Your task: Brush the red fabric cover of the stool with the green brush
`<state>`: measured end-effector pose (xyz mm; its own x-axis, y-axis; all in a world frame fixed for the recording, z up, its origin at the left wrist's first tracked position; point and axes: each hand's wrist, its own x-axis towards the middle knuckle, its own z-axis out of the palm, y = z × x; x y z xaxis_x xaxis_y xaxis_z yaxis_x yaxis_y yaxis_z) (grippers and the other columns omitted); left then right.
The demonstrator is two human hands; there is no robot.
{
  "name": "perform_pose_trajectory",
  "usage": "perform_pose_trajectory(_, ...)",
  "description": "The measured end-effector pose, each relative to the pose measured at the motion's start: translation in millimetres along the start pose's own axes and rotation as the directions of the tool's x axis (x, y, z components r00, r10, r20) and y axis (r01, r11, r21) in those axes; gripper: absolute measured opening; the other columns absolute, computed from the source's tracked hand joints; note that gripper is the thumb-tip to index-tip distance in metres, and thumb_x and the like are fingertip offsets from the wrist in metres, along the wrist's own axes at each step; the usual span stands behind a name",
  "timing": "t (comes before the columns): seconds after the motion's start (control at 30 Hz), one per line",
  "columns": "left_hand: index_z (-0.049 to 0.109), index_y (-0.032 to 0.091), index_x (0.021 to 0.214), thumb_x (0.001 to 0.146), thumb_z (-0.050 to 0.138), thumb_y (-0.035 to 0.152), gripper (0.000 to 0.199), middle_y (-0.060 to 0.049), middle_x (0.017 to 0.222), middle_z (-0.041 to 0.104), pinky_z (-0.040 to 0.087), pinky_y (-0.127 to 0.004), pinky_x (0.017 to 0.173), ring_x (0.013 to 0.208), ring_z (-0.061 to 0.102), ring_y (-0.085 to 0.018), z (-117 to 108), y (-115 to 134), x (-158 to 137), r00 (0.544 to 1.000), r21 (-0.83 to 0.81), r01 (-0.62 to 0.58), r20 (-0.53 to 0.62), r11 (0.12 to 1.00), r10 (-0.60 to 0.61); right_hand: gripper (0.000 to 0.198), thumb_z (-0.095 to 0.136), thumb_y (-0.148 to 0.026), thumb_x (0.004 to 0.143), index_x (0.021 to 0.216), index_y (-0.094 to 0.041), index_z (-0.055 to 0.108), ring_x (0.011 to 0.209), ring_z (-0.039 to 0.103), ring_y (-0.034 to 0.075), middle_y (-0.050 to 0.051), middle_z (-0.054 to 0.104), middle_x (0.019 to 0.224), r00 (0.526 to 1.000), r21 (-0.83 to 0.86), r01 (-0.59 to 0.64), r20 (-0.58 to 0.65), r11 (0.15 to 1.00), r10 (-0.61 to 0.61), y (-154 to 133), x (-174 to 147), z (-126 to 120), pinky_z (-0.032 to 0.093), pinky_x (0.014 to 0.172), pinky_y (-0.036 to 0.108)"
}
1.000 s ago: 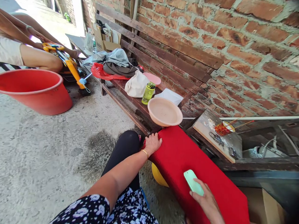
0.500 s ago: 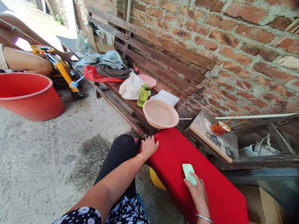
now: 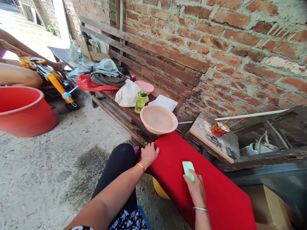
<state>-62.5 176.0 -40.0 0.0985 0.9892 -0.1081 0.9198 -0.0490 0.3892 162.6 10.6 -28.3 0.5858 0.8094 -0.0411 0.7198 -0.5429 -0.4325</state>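
Observation:
My right hand point(image 3: 195, 187) grips a mint-green rounded block point(image 3: 188, 170), with a small dark spot near its far end. The block rests against a red cloth point(image 3: 216, 191), and its underside is hidden, so I cannot tell its kind. The cloth lies over a long narrow surface before me. At the cloth's far left edge lies my left hand point(image 3: 149, 155), fingers spread flat on it. Just beyond the cloth's far end, a shallow beige basin point(image 3: 158, 118) stands on a wooden bench point(image 3: 124, 107).
On the bench are a green bottle point(image 3: 140, 101), a white bag point(image 3: 129, 93) and a pink bowl point(image 3: 145, 86). A red tub point(image 3: 26, 115) stands at left, near another person's leg point(image 3: 19, 76). To the right, a board point(image 3: 199, 127) bears a patterned cup point(image 3: 219, 129). A yellow object point(image 3: 159, 189) shows under the cloth.
The whole view has shifted slightly. My right hand, with the green block, sits a little farther up the cloth. The left hand stays at the same edge.

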Motion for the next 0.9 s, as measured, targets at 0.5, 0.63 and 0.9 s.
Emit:
perform_pose_trajectory(0.5, 0.057, 0.016, 0.126, 0.096, 0.041, 0.047, 0.046, -0.016, 0.120, 0.067, 0.044, -0.049, 0.096, 0.111, 0.064, -0.032, -5, 2, -2, 1.000, 0.004, 0.002, 0.005, 1.000, -0.002, 0.052, 0.058, -0.046, 0.074, 0.120, -0.024, 0.069, 0.095, 0.063, 0.026, 0.007, 0.062, 0.096, 0.998, 0.040, 0.037, -0.049, 0.999, -0.035, -25, 41, 17, 0.049, 0.093, 0.037)
perform_pose_trajectory(0.63, 0.056, 0.017, 0.128, 0.096, 0.041, 0.048, 0.047, -0.016, 0.122, 0.066, 0.042, -0.048, 0.099, 0.113, 0.062, -0.031, -3, 1, -1, 1.000, 0.004, -0.001, 0.012, 1.000, 0.001, 0.062, 0.049, -0.057, 0.076, 0.121, -0.018, 0.067, 0.087, 0.062, 0.030, 0.007, 0.059, 0.083, 0.990, -0.024, -0.118, -0.085, 0.993, 0.116, 20, 34, -13, 0.052, 0.083, 0.044)
perform_pose_trajectory(0.9, 0.058, 0.018, 0.127, 0.096, 0.042, 0.047, 0.046, -0.016, 0.119, 0.068, 0.042, -0.049, 0.098, 0.111, 0.064, -0.031, -1, 2, 0, 1.000, 0.003, 0.008, -0.001, 1.000, -0.008, 0.059, 0.051, -0.054, 0.080, 0.128, -0.023, 0.064, 0.104, 0.059, 0.027, 0.011, 0.062, 0.100, 0.994, 0.023, 0.092, -0.063, 0.995, -0.090, -52, 60, 30, 0.048, 0.095, 0.038)
